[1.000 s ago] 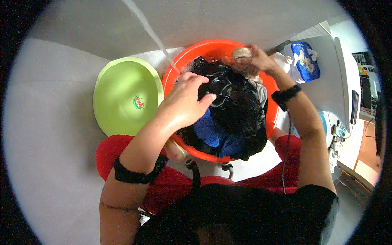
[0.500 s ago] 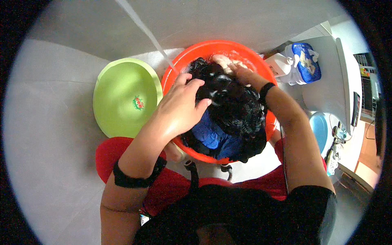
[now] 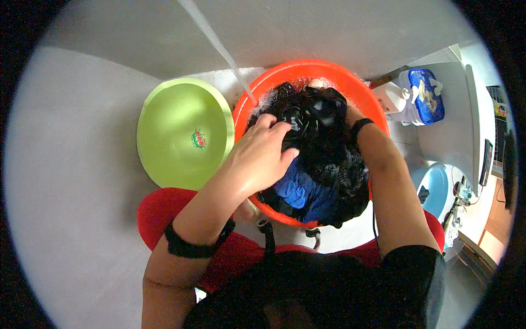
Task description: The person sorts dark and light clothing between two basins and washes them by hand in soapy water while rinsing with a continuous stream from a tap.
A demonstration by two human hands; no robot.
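The left hand [image 3: 258, 159] lies over the left edge of a wet black clothes heap [image 3: 326, 145], thumb and fingers parted widely. The right hand [image 3: 352, 114] sinks into the heap's far right side; its fingers are hidden, so their grip cannot be told. The heap's long axis runs from beyond the left fingers back toward the person, slanting right; no distinct end points anywhere. Blue cloth [image 3: 292, 187] sits just nearside of the left thumb. Around both hands stands an orange basin [image 3: 323, 67]. Farther out, left of the left fingers, is a green basin [image 3: 172, 131]; right of the right hand, a white bottle [image 3: 391, 97].
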